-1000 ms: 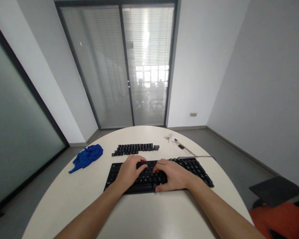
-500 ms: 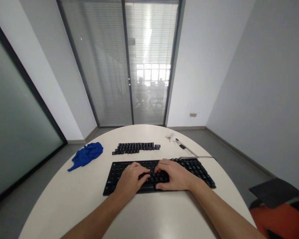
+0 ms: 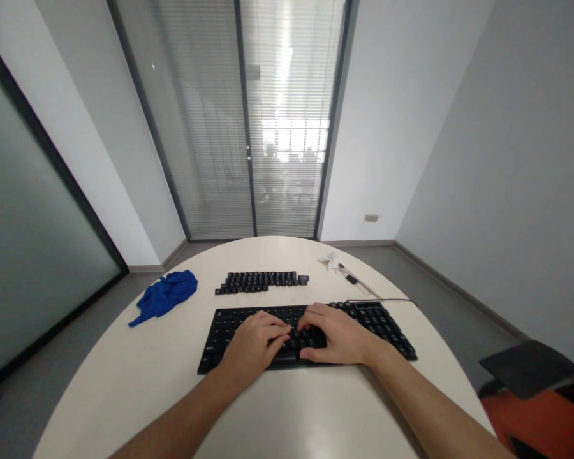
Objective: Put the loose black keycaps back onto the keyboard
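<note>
A black keyboard (image 3: 224,328) lies across the table in front of me, with bare stretches where keycaps are off its left and middle parts. My left hand (image 3: 253,341) rests over its middle, thumb and fingertips drawn close together; what they pinch, if anything, is too small to make out. On the right, my right hand (image 3: 337,335) lies over the keys with fingers curved and the thumb apart from them. The fingertips of both hands nearly meet at the same keys. Beyond the keyboard, loose black keycaps (image 3: 256,281) stand lined up in rows.
A crumpled blue cloth (image 3: 167,294) lies at the left of the round white table (image 3: 124,376). At the back right are a white crumpled tissue (image 3: 331,260) and a thin brush-like stick (image 3: 361,284). The keyboard's cable (image 3: 392,299) runs off the right edge. An orange chair (image 3: 536,414) stands at right.
My left thumb and fingertips have drawn closer together over the middle keys. My right hand has stayed almost in place. The view has shifted slightly.
</note>
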The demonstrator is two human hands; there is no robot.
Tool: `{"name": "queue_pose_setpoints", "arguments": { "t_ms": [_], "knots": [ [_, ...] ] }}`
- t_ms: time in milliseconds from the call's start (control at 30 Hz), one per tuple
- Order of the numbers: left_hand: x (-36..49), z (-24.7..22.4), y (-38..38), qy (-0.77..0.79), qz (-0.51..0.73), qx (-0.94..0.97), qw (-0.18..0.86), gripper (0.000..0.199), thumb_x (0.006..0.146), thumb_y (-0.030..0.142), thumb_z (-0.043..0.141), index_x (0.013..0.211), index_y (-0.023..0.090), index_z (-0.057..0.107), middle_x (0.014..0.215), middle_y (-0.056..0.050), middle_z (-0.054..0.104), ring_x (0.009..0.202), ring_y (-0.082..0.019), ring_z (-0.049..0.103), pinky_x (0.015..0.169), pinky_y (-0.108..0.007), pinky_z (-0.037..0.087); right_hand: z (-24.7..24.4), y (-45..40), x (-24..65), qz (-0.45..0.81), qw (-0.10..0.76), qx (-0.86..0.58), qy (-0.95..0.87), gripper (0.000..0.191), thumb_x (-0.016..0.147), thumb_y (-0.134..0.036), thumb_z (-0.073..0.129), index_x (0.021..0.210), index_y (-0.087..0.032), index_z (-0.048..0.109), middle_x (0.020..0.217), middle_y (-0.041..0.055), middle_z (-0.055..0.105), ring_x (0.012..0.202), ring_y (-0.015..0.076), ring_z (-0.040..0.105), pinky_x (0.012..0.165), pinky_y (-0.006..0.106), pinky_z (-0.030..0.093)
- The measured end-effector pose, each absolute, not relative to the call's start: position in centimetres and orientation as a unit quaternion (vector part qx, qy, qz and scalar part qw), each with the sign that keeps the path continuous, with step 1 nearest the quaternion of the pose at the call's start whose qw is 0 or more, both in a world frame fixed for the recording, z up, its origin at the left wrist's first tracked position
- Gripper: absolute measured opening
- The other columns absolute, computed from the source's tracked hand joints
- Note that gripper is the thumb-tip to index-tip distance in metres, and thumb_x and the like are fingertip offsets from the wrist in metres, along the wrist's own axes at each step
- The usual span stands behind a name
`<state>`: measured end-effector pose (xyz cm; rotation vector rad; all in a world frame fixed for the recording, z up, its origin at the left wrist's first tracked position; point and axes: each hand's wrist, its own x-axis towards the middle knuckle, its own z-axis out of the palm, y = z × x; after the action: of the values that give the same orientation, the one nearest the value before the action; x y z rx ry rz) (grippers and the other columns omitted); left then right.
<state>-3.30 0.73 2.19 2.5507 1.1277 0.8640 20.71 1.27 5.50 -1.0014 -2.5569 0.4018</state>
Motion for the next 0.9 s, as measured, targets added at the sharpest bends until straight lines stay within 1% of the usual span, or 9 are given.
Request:
{"name": "queue_pose_setpoints", "arguments": {
  "t_ms": [200, 400, 500, 733, 900],
  "knots": [
    [-3.11, 2.50, 0.31, 0.387, 0.304, 0.863, 0.115, 0.021, 0.093, 0.016, 0.060, 0.105, 0.024, 0.076, 0.103, -0.003, 0.075, 0.097, -0.022, 0.064, 0.090, -0.040, 0.051, 5.51, 1.23, 20.66, 0.142, 0.183, -0.358, -0.905, 0.034, 0.077, -0.039, 0.076, 0.104, -0.021, 0.064, 0.099, 0.0055, 0.067, 0.096, 0.0238, 0.060, 0.084, 0.034, 0.048],
    [-2.99, 2.89, 0.27, 0.407, 0.316, 0.845, 0.142, 0.015, 0.088, 0.013, 0.067, 0.097, 0.022, 0.074, 0.100, -0.002, 0.075, 0.096, -0.022, 0.064, 0.088, -0.039, 0.051, 5.53, 1.23, 20.64, 0.136, 0.183, -0.357, -0.906, 0.033, 0.078, -0.038, 0.075, 0.104, -0.021, 0.064, 0.098, 0.0054, 0.066, 0.095, 0.0233, 0.060, 0.084, 0.034, 0.048],
    [-3.04, 2.78, 0.32, 0.398, 0.321, 0.846, 0.147, 0.013, 0.088, 0.012, 0.067, 0.092, 0.022, 0.074, 0.098, -0.001, 0.076, 0.095, -0.022, 0.065, 0.088, -0.038, 0.051, 5.62, 1.18, 20.62, 0.136, 0.183, -0.352, -0.908, 0.033, 0.079, -0.039, 0.075, 0.104, -0.021, 0.063, 0.098, 0.0057, 0.066, 0.094, 0.0232, 0.060, 0.084, 0.035, 0.048],
    [-3.06, 2.47, 0.21, 0.379, 0.324, 0.858, 0.121, 0.014, 0.089, 0.012, 0.066, 0.093, 0.022, 0.075, 0.100, -0.002, 0.075, 0.094, -0.021, 0.065, 0.086, -0.038, 0.050, 5.75, 0.97, 20.41, 0.133, 0.184, -0.350, -0.909, 0.031, 0.080, -0.038, 0.074, 0.103, -0.020, 0.064, 0.100, 0.0061, 0.066, 0.098, 0.0234, 0.059, 0.086, 0.035, 0.048],
    [-2.94, 2.76, 0.13, 0.386, 0.316, 0.860, 0.110, 0.013, 0.089, 0.011, 0.067, 0.092, 0.021, 0.075, 0.098, -0.002, 0.075, 0.091, -0.021, 0.065, 0.084, -0.038, 0.050, 5.53, 1.00, 20.35, 0.138, 0.187, -0.345, -0.909, 0.035, 0.080, -0.037, 0.074, 0.108, -0.020, 0.063, 0.103, 0.0061, 0.066, 0.099, 0.0233, 0.060, 0.087, 0.035, 0.047]
  ]
}}
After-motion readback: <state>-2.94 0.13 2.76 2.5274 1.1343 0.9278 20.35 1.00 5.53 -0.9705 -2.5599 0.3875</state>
